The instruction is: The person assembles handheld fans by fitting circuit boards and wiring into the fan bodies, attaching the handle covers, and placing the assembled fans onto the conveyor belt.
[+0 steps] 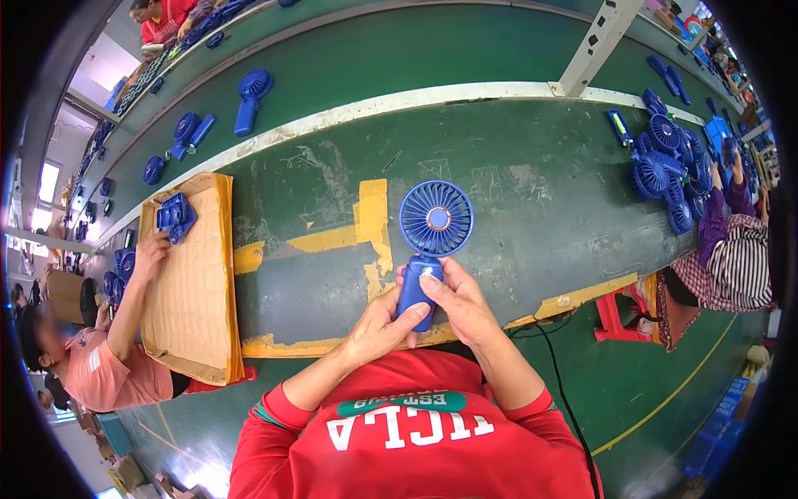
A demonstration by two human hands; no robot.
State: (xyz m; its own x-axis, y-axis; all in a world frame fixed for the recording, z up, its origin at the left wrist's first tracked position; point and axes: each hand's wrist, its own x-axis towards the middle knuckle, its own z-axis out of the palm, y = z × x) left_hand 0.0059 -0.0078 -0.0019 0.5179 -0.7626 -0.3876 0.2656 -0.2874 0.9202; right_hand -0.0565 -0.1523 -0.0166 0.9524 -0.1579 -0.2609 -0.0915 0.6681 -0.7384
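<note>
A blue handheld fan [436, 218] is held upright above the near edge of the green workbench [307, 303], its round grille facing me. My left hand [381, 323] wraps the lower left side of the handle, thumb lying across the bottom. My right hand [462, 301] grips the handle's right side, with its thumb pressed on the upper front near a small light-coloured spot. The fingers behind the handle are mostly hidden.
At left, a co-worker's hand [151, 256] reaches into a cardboard tray [195, 291] holding blue plastic parts [175, 216]. Several blue fans [661, 173] are piled at right beside another worker. More fans [253, 87] lie beyond a white rail [366, 108]. A black cable [559, 374] hangs at right.
</note>
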